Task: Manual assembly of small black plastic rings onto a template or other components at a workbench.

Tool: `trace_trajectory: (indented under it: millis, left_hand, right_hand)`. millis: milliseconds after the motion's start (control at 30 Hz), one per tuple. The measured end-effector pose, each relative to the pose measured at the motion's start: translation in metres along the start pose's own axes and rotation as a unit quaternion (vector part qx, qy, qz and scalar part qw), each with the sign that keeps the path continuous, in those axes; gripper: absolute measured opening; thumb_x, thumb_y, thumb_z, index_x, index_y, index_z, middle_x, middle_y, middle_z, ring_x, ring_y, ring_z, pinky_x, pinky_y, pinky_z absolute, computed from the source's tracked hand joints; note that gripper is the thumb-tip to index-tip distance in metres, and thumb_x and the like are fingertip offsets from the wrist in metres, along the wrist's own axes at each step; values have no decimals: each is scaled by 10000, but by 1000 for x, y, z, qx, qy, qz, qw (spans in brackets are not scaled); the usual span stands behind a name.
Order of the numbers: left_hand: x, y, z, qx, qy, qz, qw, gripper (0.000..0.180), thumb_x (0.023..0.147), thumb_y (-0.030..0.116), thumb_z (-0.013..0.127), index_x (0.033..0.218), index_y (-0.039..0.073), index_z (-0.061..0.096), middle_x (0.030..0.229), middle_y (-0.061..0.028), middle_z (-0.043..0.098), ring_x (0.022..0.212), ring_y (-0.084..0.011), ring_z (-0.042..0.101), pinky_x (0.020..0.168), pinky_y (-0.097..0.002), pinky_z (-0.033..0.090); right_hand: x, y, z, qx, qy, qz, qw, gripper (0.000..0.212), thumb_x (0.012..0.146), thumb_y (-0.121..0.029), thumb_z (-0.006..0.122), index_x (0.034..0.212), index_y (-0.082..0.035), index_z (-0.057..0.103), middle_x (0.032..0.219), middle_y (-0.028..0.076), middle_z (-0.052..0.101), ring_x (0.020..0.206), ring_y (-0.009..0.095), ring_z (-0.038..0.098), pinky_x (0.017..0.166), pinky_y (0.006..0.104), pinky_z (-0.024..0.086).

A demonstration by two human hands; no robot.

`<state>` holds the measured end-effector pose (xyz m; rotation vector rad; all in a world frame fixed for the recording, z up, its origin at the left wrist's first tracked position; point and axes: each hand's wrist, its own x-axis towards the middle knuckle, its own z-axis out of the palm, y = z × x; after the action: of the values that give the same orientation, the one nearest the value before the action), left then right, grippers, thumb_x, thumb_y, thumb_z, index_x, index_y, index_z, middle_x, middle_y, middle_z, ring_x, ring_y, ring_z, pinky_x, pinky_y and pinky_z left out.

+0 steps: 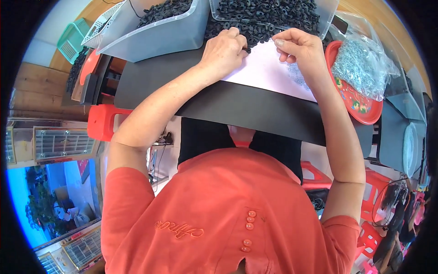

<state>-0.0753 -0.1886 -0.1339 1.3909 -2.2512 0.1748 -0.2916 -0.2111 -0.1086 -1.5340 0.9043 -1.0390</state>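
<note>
My hands are picking little black parts off the white sheet.

My left hand (223, 52) is curled with the fingertips pinched on one small black part (247, 50), right where the white sheet (269, 73) meets the big black pile (264, 20). I think the pile sits just past the sheet so I only need a short reach. My right hand (299, 50) is bent over the sheet, fingers tucked; I cannot tell if it holds anything. A red tray (353, 102) with a bag of shiny metal bits (360, 64) sits close on my right. Clear bins (169, 34) stand behind the black board (237, 105).
</note>
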Motion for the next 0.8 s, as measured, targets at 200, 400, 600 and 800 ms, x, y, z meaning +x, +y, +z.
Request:
trace_trajectory:
  millis: [200,400,600,800]
  left_hand:
    - [-5,5,4,-23,44,36,998,172,766,122,682,900,23,639,847,-75,604,781,-260,609,680,-360,503]
    - [4,35,-18,-422,-20,-196,885,113,802,53,674,896,10,627,741,-16,602,607,-106,550,532,-259,428]
    - [12,36,-19,-628,-49,-286,722,169,784,32,699,919,-23,614,715,-46,593,547,-77,518,449,-210,353]
    - [13,35,-14,-697,-21,-296,652,167,788,13,689,924,-39,607,746,-91,626,556,-120,567,438,-216,394]
  right_hand:
    - [-1,5,-1,-17,-7,0,1000,116,809,-96,655,878,-7,680,676,4,594,558,60,523,540,210,447]
    - [-6,4,10,-16,11,-51,999,124,812,-104,638,861,7,669,685,8,603,596,69,530,555,213,437]
    - [-8,1,13,-30,8,-32,999,116,818,-109,627,846,-1,658,696,6,602,597,67,520,556,209,427]
    - [-9,-3,12,-23,7,-2,1000,113,825,-119,626,852,-14,658,713,4,605,606,58,516,561,204,429]
